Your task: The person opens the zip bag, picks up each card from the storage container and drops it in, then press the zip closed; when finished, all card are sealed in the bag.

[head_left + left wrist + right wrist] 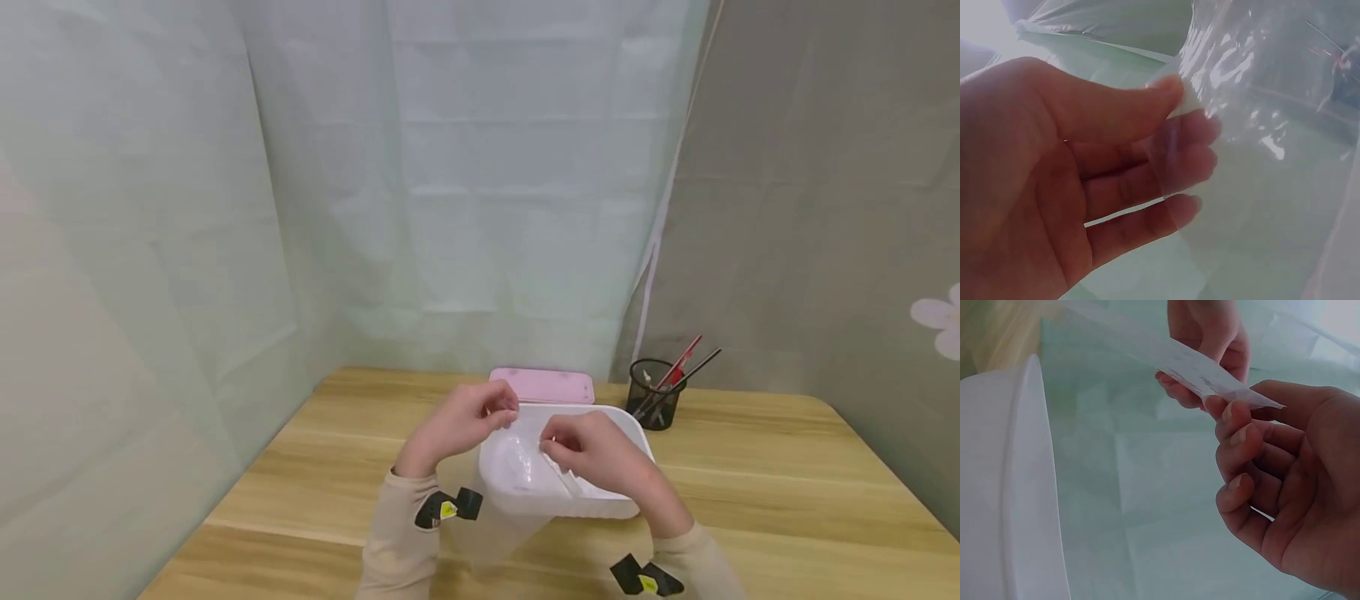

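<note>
A clear plastic film bag (525, 454) hangs between both hands above a white oval tub (558, 500) on the wooden table (750, 492). My left hand (461, 421) pinches one edge of the film (1260, 125) between thumb (1141, 103) and fingers (1179, 169). The film shows glossy and see-through in the left wrist view. My right hand (592, 454) pinches the opposite edge of the bag (1210, 372) between thumb and index finger (1235, 415); the other hand (1210, 337) shows behind it. The tub's rim (1022, 475) lies at the left of the right wrist view.
A flat pink lid (542, 386) lies just behind the tub. A black mesh pen cup (654, 392) with red and black pens stands to the right of it. Pale green curtains close the back and left; a grey wall stands at the right.
</note>
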